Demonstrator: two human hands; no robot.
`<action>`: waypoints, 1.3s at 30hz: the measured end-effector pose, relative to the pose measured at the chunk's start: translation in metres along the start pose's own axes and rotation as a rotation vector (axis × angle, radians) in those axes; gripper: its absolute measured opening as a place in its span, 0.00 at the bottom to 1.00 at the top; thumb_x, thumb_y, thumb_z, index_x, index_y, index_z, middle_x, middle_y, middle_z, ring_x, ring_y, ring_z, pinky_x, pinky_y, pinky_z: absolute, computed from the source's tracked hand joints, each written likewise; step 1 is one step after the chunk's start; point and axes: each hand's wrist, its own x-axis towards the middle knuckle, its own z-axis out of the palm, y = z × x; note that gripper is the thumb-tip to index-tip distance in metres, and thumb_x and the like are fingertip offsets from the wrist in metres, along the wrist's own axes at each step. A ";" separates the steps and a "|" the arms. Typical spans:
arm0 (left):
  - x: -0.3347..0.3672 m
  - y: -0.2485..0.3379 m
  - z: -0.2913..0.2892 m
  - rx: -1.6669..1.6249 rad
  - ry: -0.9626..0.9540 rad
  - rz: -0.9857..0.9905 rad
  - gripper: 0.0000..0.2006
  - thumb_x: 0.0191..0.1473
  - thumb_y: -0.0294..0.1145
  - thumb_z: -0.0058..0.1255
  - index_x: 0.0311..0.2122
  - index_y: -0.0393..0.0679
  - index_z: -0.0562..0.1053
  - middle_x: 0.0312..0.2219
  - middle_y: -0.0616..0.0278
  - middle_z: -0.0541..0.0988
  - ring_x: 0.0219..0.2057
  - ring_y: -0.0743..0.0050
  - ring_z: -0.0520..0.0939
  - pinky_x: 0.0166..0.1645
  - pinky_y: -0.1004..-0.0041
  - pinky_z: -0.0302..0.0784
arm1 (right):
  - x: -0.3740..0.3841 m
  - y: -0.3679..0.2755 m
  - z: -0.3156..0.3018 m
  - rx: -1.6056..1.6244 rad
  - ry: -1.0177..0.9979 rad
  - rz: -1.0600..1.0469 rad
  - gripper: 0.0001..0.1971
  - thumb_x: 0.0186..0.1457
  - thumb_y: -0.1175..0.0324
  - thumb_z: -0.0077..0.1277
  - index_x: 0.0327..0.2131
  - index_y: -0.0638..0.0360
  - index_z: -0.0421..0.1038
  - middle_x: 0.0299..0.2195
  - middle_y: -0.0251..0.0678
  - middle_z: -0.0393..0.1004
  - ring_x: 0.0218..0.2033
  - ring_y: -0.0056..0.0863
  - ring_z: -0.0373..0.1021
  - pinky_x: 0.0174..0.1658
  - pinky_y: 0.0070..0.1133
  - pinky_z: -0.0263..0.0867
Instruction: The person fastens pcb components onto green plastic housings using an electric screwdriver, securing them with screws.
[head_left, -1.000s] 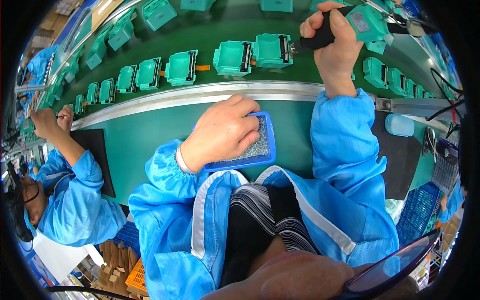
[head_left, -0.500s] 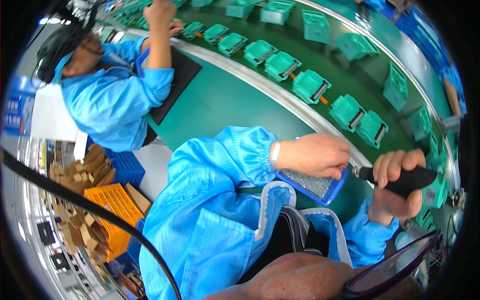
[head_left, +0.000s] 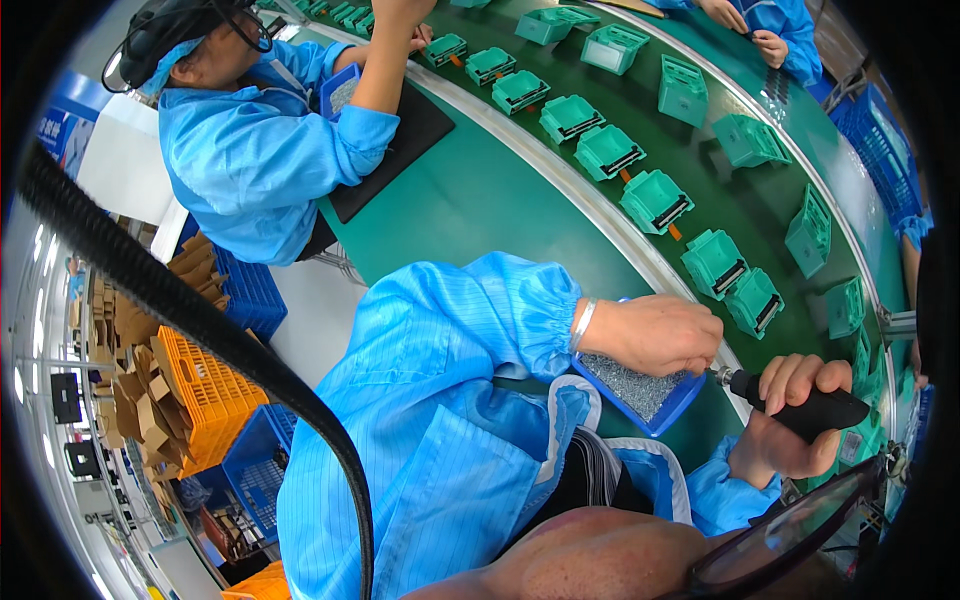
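Observation:
My right hand (head_left: 775,446) is wrapped round the black body of an electric screwdriver (head_left: 818,412), held sideways with its metal tip pointing left. My left hand (head_left: 660,335), with a pale bracelet at its wrist, is closed in a pinch right beside that tip. Whatever lies between its fingertips is too small or hidden to make out. Below the left hand is a blue tray (head_left: 657,424) full of small metal screws (head_left: 622,384). Just beyond both hands, green plastic housings (head_left: 755,302) with dark strips stand in a row.
The green conveyor (head_left: 560,190) carries more housings, and its metal rail (head_left: 610,235) curves past my hands. At the left, a co-worker in a blue smock (head_left: 250,150) works beside a black mat (head_left: 425,140). Orange crates (head_left: 215,390) and cardboard stand behind. Another person's hands (head_left: 770,45) show at the far side.
The view has shifted, so the scene sits differently in it. My left fingertips have come closer to the screwdriver's tip. My right hand keeps its grip on the screwdriver.

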 end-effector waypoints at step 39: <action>0.015 0.009 0.002 0.212 -0.269 0.067 0.11 0.43 0.36 0.66 0.28 0.45 0.75 0.40 0.60 0.77 0.44 0.54 0.77 0.47 0.59 0.73 | 0.018 -0.022 -0.089 -0.058 0.177 -0.197 0.23 0.59 0.50 0.50 0.47 0.60 0.72 0.29 0.37 0.71 0.26 0.31 0.67 0.34 0.31 0.63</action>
